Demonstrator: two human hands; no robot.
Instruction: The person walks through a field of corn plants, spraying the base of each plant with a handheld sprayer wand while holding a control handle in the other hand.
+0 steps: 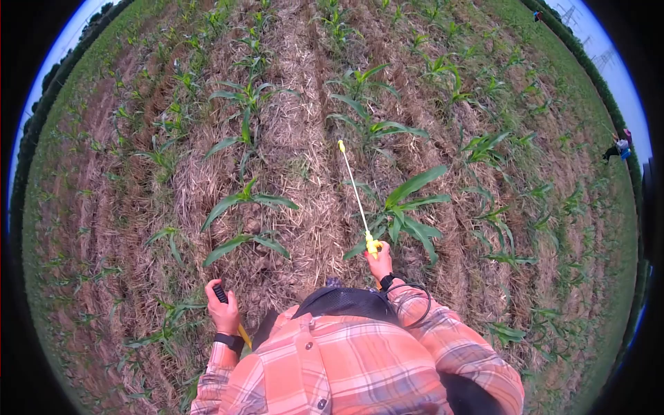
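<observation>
At the lower left, my left hand (223,311) is closed round a black ribbed grip (220,293) on a yellow lever (244,336). My right hand (380,264) is wrapped round the yellow handle (373,245) of a spray wand. The wand's thin pale tube (356,188) points forward and slightly left, up to a yellow nozzle (341,146) above the straw-covered soil. A leafy corn plant (400,207) stands just right of the wand, its leaves close to the handle. A dark hose (423,312) loops beside my right forearm.
Rows of young corn (247,197) run forward on both sides of a strip of dry straw (299,117). Weeds grow between the rows. Another person (620,146) is at the far right edge, and a small figure (537,15) is farther off at the top right.
</observation>
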